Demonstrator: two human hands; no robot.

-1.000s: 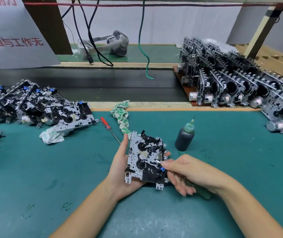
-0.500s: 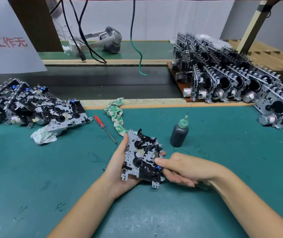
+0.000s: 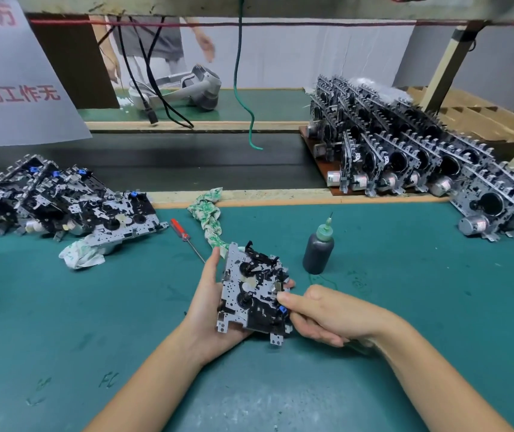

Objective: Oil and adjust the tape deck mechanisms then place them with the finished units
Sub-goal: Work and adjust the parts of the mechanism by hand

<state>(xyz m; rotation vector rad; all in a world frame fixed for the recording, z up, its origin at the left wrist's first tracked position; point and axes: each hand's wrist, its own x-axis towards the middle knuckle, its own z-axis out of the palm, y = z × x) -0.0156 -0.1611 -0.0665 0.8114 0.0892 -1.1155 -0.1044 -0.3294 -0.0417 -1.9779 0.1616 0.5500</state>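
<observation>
The left hand [image 3: 209,310] is holding a flat grey and black metal tape deck part [image 3: 254,294] just above the green desk [image 3: 405,307], fingers curled behind it. The right hand [image 3: 327,316] is pinching its right edge, near a dark oil bottle [image 3: 318,249].

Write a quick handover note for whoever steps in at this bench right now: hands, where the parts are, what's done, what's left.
Left hand grips the tape deck mechanism from beneath, above the green mat.
Right hand presses its thumb on the mechanism's right edge, mid-adjustment; a dark green tool seems tucked under its palm.
Oil bottle stands upright just behind.
Red screwdriver lies left of it.
Unfinished pile far left; finished units in rows at right.
Left: finish adjusting, then set this one with the right rows.
</observation>
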